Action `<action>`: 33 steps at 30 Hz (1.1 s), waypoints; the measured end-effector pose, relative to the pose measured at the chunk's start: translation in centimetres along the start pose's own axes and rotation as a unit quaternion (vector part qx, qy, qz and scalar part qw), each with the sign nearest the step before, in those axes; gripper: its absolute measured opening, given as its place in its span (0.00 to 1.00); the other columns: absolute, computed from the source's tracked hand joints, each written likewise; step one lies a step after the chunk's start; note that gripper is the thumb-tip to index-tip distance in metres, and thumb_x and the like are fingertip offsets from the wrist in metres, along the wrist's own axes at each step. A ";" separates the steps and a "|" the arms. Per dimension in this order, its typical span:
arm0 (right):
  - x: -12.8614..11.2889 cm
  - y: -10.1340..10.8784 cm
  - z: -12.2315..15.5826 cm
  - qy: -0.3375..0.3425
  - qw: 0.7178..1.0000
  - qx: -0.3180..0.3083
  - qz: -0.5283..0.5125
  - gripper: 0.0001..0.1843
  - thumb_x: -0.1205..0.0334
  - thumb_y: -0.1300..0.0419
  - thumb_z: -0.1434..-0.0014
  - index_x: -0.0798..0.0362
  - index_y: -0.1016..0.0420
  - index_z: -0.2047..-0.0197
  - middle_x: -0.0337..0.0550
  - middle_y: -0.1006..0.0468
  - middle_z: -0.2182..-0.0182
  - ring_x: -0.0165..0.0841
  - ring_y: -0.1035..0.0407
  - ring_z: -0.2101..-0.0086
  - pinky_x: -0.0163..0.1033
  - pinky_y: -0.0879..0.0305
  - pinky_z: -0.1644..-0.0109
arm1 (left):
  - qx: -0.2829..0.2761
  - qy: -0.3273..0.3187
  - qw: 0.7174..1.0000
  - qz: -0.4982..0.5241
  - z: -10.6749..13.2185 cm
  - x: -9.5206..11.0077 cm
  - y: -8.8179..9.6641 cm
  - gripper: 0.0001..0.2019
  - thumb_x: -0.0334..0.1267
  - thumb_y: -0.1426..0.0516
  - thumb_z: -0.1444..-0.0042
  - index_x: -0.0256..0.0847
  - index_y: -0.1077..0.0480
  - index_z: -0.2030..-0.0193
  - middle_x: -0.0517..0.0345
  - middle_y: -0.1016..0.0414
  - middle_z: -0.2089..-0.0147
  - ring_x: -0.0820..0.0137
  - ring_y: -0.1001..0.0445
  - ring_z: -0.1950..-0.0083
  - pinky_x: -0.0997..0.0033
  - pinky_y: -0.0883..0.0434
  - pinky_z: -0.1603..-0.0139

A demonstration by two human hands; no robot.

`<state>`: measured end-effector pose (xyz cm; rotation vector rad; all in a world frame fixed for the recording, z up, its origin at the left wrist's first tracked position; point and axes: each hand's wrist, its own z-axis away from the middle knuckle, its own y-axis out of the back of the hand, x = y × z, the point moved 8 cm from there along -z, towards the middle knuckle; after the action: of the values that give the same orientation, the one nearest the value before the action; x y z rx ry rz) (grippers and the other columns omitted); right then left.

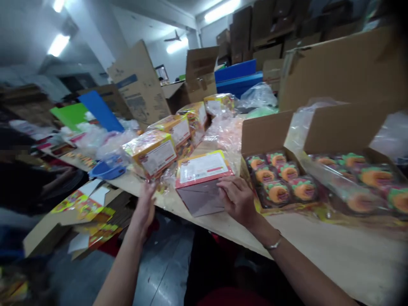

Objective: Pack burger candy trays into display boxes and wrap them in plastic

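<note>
A small printed carton point(201, 180) lies at the near edge of the wooden table point(334, 250), its white label face up and a grey flap toward me. My right hand point(237, 199) rests on the carton's right side with its fingers curled against it. Left of the carton, my left hand point(145, 206) is raised with its fingers stretched out and holds nothing, close to a wrapped yellow box point(151, 153). Beside my right hand stands an open cardboard box point(277, 178) with trays of orange sweets.
More wrapped yellow boxes point(178, 127) run back along the table among clear plastic wrap point(223, 131). A second tray of sweets point(366, 182) lies right. A blue bowl point(106, 170) and flattened printed cartons point(86, 212) are left. Large cardboard boxes point(338, 72) stand behind.
</note>
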<state>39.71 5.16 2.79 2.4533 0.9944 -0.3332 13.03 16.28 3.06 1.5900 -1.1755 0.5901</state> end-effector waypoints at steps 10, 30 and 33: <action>-2.7 -10.7 -3.3 0.028 0.960 -0.256 0.113 0.10 0.63 0.39 0.37 0.54 0.25 0.53 0.50 0.23 0.56 0.43 0.32 0.56 0.45 0.36 0.52 | 0.071 0.190 0.876 0.437 5.2 -7.3 -2.3 0.18 0.44 0.28 0.60 0.40 0.31 0.73 0.57 0.19 0.64 0.71 0.22 0.59 0.73 0.28 0.55; -7.3 -17.7 -5.0 0.266 0.828 -0.494 -0.008 0.12 0.56 0.39 0.41 0.55 0.20 0.63 0.46 0.21 0.66 0.37 0.30 0.62 0.43 0.41 0.51 | 0.106 0.146 0.861 0.475 7.5 -9.0 -3.6 0.30 0.42 0.29 0.56 0.40 0.31 0.47 0.65 0.26 0.77 0.72 0.27 0.73 0.72 0.30 0.65; -7.3 -18.2 -4.1 0.299 0.785 -0.542 0.021 0.12 0.57 0.38 0.41 0.53 0.22 0.73 0.43 0.21 0.72 0.34 0.32 0.67 0.43 0.43 0.51 | 0.074 0.124 0.886 0.440 7.7 -8.1 -3.4 0.35 0.40 0.30 0.56 0.42 0.35 0.40 0.64 0.25 0.74 0.72 0.27 0.72 0.71 0.31 0.63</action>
<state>21.92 14.36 3.13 1.4567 0.9466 0.8787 11.48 12.40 -7.84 0.9777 -1.6559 1.4491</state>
